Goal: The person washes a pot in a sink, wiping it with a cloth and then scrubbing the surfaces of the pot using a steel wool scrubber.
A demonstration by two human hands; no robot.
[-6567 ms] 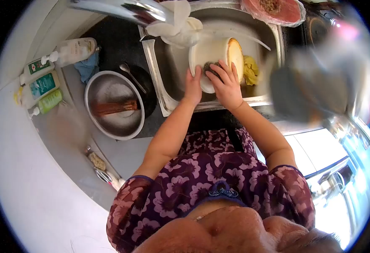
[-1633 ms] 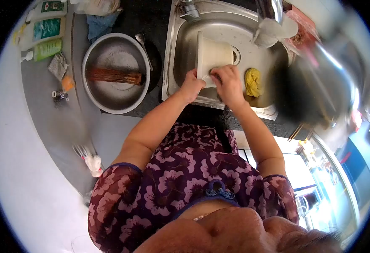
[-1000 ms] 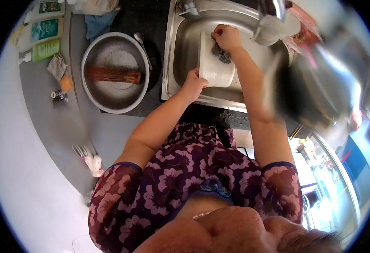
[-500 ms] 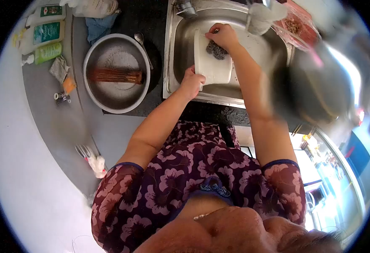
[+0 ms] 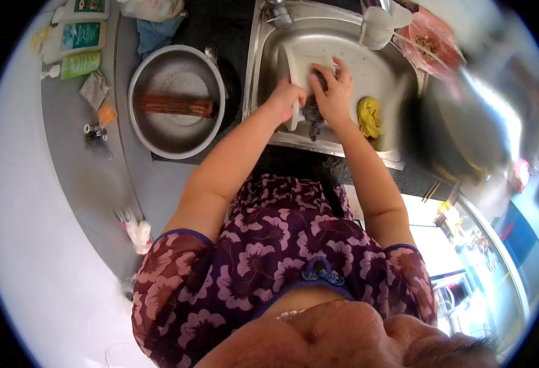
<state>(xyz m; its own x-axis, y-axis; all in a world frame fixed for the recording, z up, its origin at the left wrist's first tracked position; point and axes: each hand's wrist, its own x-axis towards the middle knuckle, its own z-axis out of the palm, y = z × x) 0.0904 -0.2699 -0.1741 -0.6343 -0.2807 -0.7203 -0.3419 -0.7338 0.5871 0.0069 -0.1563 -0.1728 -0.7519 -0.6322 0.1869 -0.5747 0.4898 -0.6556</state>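
My left hand (image 5: 286,99) grips the rim of a white plastic container (image 5: 288,64), which lies tilted on its side in the sink. The fingers are closed over the edge. At the container's outer wall, my right hand (image 5: 335,91) curves its fingers around a dark steel wool scrubber (image 5: 312,115). Part of the scrubber hangs out below the hand, toward the sink's front edge. Most of the container's wall is hidden behind the hands. To the right of my right hand, a crumpled yellow cloth (image 5: 369,116) lies in the sink.
The steel sink (image 5: 349,40) has a tap (image 5: 277,13) at its back left. On the left, a metal basin (image 5: 139,132) holds a reddish-brown bundle (image 5: 177,105) beside a spoon (image 5: 211,54). Bottles (image 5: 80,65) stand further left. A red strainer (image 5: 435,34) with scraps sits at back right.
The container has turned, so its rim now faces left more edge-on. My right hand and the scrubber have moved down toward me. The yellow cloth, earlier hidden by my forearm, now shows.
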